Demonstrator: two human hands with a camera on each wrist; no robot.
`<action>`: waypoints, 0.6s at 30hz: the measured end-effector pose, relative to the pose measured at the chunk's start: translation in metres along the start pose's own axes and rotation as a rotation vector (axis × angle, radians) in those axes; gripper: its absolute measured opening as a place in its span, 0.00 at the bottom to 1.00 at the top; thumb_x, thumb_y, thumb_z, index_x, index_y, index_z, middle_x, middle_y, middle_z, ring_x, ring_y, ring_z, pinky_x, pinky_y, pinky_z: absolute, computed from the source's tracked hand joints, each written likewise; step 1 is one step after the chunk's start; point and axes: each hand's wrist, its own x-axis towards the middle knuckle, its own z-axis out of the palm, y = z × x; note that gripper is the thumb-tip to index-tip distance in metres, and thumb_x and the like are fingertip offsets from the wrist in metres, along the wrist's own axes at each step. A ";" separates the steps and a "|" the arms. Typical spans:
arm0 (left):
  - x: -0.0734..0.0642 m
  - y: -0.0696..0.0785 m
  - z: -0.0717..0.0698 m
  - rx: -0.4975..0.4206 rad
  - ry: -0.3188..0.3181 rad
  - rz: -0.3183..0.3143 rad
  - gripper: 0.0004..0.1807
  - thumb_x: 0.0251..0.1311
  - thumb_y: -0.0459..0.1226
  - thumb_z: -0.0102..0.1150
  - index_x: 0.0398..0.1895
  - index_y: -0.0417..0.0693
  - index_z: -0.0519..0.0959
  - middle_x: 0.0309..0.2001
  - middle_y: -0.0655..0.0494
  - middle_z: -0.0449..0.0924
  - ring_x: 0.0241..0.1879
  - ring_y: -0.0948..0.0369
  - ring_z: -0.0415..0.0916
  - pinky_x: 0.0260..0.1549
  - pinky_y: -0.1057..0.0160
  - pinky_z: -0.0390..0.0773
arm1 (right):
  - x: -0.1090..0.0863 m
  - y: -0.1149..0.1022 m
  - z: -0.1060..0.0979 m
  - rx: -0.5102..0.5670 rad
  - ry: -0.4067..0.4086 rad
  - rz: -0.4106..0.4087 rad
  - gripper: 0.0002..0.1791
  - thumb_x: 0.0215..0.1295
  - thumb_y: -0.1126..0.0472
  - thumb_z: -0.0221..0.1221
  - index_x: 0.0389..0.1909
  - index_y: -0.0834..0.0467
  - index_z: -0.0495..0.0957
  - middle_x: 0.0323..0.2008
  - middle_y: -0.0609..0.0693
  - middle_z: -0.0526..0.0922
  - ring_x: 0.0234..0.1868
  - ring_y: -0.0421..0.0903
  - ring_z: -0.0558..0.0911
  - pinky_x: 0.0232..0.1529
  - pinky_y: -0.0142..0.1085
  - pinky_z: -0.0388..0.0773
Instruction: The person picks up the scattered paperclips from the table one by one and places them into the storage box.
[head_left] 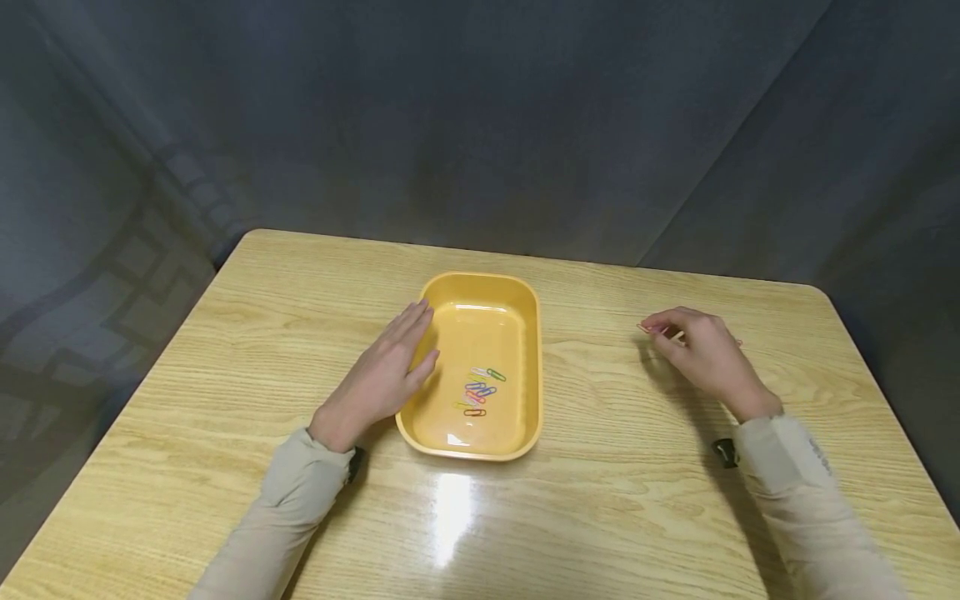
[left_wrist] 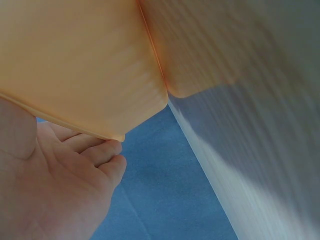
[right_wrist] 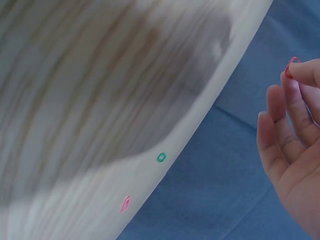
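My right hand (head_left: 705, 350) is raised above the table, right of the yellow tray (head_left: 403, 429). Its thumb and index finger pinch a red paper clip (right_wrist: 292, 65). The other fingers are loosely bent. My left hand (head_left: 382, 367) rests at the tray's left rim, its fingers nearly straight along the edge and its thumb spread toward the inside. Several coloured paper clips (head_left: 480, 390) lie in a loose group on the tray floor, among them a green paper clip (head_left: 497, 375).
In the right wrist view, a green clip (right_wrist: 161, 157) and a pink clip (right_wrist: 126, 204) lie on the wooden table (head_left: 600, 500). A dark curtain (head_left: 480, 125) hangs behind the table's far edge.
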 end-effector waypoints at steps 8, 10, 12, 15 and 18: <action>0.000 0.000 0.000 -0.005 0.001 0.004 0.34 0.74 0.43 0.47 0.75 0.33 0.55 0.78 0.40 0.49 0.78 0.45 0.47 0.78 0.46 0.51 | 0.000 -0.015 0.005 0.009 0.034 -0.064 0.08 0.67 0.68 0.60 0.44 0.61 0.84 0.41 0.54 0.87 0.38 0.47 0.82 0.35 0.33 0.78; 0.000 0.000 0.000 -0.005 0.002 0.005 0.34 0.74 0.43 0.47 0.75 0.33 0.55 0.78 0.40 0.49 0.78 0.45 0.47 0.78 0.46 0.51 | 0.000 -0.018 0.006 0.013 0.034 -0.070 0.08 0.67 0.67 0.60 0.44 0.61 0.84 0.41 0.54 0.87 0.38 0.47 0.82 0.35 0.34 0.78; 0.000 0.000 0.000 -0.004 0.003 0.005 0.34 0.74 0.43 0.47 0.75 0.33 0.55 0.78 0.40 0.49 0.78 0.45 0.47 0.78 0.46 0.51 | 0.001 -0.021 0.007 0.014 0.032 -0.075 0.08 0.68 0.67 0.59 0.44 0.60 0.84 0.41 0.53 0.87 0.38 0.46 0.82 0.35 0.35 0.78; 0.000 0.000 0.000 0.000 0.005 0.008 0.34 0.74 0.43 0.47 0.75 0.33 0.55 0.78 0.40 0.49 0.78 0.46 0.47 0.78 0.46 0.51 | 0.001 -0.026 0.009 0.021 0.027 -0.077 0.08 0.67 0.67 0.59 0.44 0.59 0.84 0.41 0.53 0.87 0.38 0.46 0.82 0.36 0.38 0.78; 0.000 0.000 0.000 0.007 0.009 0.012 0.34 0.74 0.43 0.47 0.75 0.32 0.55 0.78 0.40 0.49 0.78 0.45 0.48 0.78 0.46 0.51 | 0.001 -0.031 0.011 0.030 0.024 -0.085 0.08 0.67 0.67 0.59 0.44 0.59 0.84 0.41 0.53 0.86 0.38 0.47 0.82 0.37 0.40 0.78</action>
